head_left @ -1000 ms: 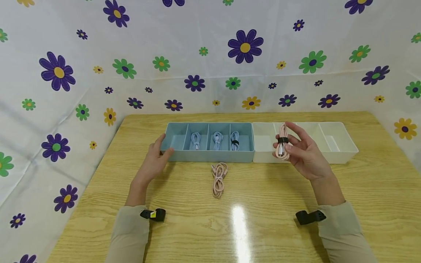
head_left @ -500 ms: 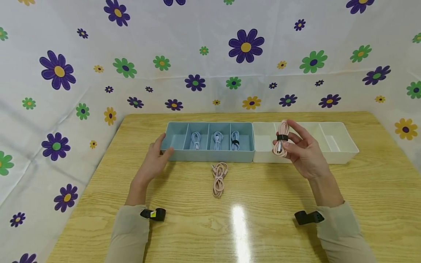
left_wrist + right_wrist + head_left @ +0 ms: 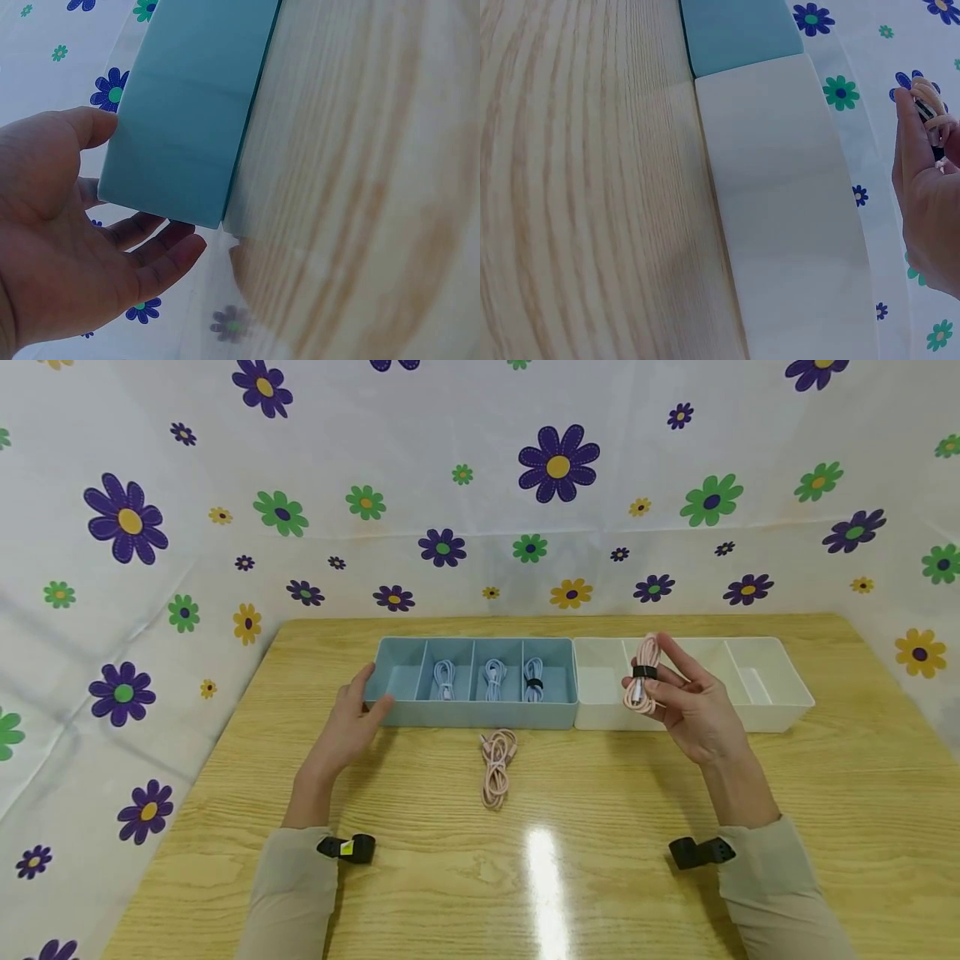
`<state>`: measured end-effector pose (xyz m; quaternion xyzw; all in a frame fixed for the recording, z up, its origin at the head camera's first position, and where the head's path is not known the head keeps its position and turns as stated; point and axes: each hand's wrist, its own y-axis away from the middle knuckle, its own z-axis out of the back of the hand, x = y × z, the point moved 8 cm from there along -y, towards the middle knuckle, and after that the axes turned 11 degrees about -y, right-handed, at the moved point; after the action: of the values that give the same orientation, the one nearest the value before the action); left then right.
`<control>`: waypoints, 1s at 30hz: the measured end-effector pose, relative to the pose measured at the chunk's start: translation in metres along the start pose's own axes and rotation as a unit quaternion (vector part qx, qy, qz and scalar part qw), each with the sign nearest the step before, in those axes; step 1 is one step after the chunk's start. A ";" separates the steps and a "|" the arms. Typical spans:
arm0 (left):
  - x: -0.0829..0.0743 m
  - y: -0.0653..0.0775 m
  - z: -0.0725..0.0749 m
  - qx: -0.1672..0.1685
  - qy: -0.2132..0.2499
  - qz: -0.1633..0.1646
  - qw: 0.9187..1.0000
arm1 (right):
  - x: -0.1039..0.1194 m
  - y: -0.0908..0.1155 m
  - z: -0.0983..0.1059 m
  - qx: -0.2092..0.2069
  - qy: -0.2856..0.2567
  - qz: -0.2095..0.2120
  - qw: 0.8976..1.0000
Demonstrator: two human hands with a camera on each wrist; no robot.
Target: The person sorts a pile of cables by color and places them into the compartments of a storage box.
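My right hand [image 3: 705, 714] pinches a coiled pink charging cable [image 3: 641, 687], bound with a black strap, above the front of the white divided box [image 3: 765, 718]. In the right wrist view the coil is partly hidden by the fingers. My left hand [image 3: 347, 724] rests at the left end of the blue divided box [image 3: 472, 714]. Its thumb touches the front rim and its loosely bent fingers lie along the end wall. Another coiled pink cable [image 3: 495, 770] lies on the table in front of the blue box.
Three light blue coiled cables lie in the blue box, including one with a black strap [image 3: 533, 681]; its leftmost compartment [image 3: 397, 677] holds none. Both boxes stand end to end near the back of the wooden table [image 3: 450, 893], before a flower-print cloth [image 3: 480, 443].
The pink cable in my right hand has turned slightly and risen a little. My left hand stays at the blue box's end.
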<state>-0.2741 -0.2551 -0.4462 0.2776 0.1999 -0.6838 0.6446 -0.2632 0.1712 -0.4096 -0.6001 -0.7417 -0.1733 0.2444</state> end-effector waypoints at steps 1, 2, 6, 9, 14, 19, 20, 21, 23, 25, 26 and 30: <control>-0.001 0.000 0.000 0.000 0.001 -0.001 1.000 | 0.000 0.000 0.001 -0.004 0.002 0.000 1.000; -0.001 -0.001 0.000 0.000 0.002 -0.001 1.000 | 0.000 -0.001 0.001 -0.009 0.007 0.000 1.000; -0.003 -0.003 0.000 -0.002 0.001 -0.005 1.000 | 0.002 -0.003 0.003 -0.040 0.027 0.003 0.999; -0.005 -0.003 -0.001 -0.001 0.000 -0.007 1.000 | 0.003 -0.005 0.005 -0.060 0.031 0.004 0.998; -0.004 -0.003 -0.003 0.002 0.001 -0.004 1.000 | 0.001 -0.010 0.006 -0.080 0.064 -0.011 0.995; -0.003 -0.004 -0.002 -0.002 0.001 -0.006 1.000 | 0.000 -0.019 0.006 -0.095 0.113 -0.031 0.989; -0.003 -0.004 -0.002 -0.001 0.002 -0.005 1.000 | 0.001 -0.021 0.005 -0.096 0.123 -0.035 0.987; -0.003 -0.004 -0.001 -0.001 0.002 -0.004 1.000 | 0.001 -0.023 0.004 -0.098 0.136 -0.038 0.985; -0.003 -0.003 0.000 -0.001 0.004 -0.003 1.000 | 0.001 -0.027 0.003 -0.098 0.162 -0.045 0.981; -0.003 -0.002 0.000 0.000 0.004 -0.003 1.000 | 0.000 -0.030 0.001 -0.095 0.192 -0.053 0.975; -0.003 -0.001 0.001 0.000 0.005 -0.003 1.000 | -0.002 -0.032 0.001 -0.094 0.206 -0.057 0.972; 0.000 0.001 0.001 -0.001 0.006 -0.003 1.000 | -0.009 -0.038 -0.001 -0.087 0.240 -0.073 0.964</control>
<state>-0.2735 -0.2557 -0.4453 0.2803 0.2047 -0.6842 0.6414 -0.2986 0.1548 -0.4126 -0.5040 -0.6849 -0.3939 0.3488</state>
